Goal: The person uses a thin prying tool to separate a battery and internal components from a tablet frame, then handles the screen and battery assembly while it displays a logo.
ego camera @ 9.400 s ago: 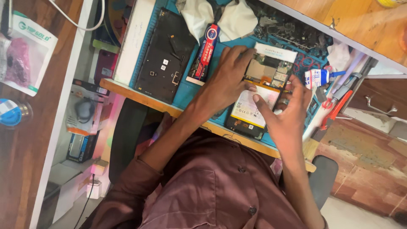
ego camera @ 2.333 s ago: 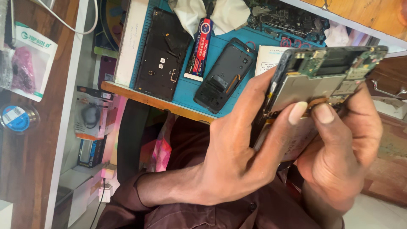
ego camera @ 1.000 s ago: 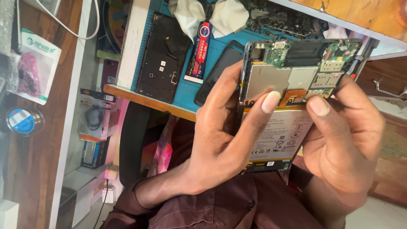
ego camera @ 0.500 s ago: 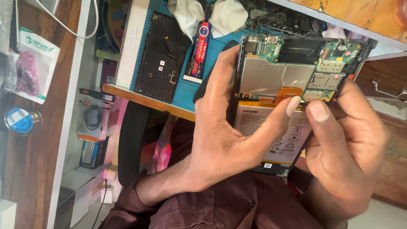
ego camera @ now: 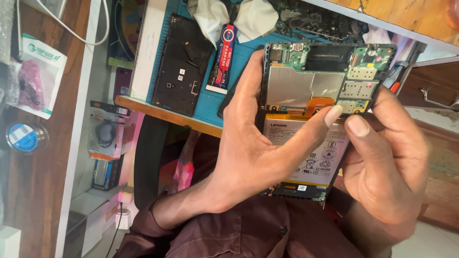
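I hold an opened phone [ego camera: 306,91] up in front of my chest, its back cover off. A green circuit board, metal shields, an orange flex cable and a white battery [ego camera: 311,148] are exposed. My left hand [ego camera: 253,157] grips the phone's left edge, with one fingertip resting on the orange flex cable above the battery. The right edge sits in my right hand [ego camera: 387,162], whose thumb lies beside that fingertip.
On the blue mat [ego camera: 244,52] lie a black back cover [ego camera: 181,62], a red and black glue tube [ego camera: 222,59], white cloth [ego camera: 215,19] and a dark phone [ego camera: 228,98]. A red-handled tool [ego camera: 394,81] sits at right. A packet [ego camera: 33,76] and a small spool [ego camera: 24,138] lie at left.
The phone was lifted off the mat and turned with its open back toward me. Over the last second my left fingertip slid right along the flex cable toward my right thumb.
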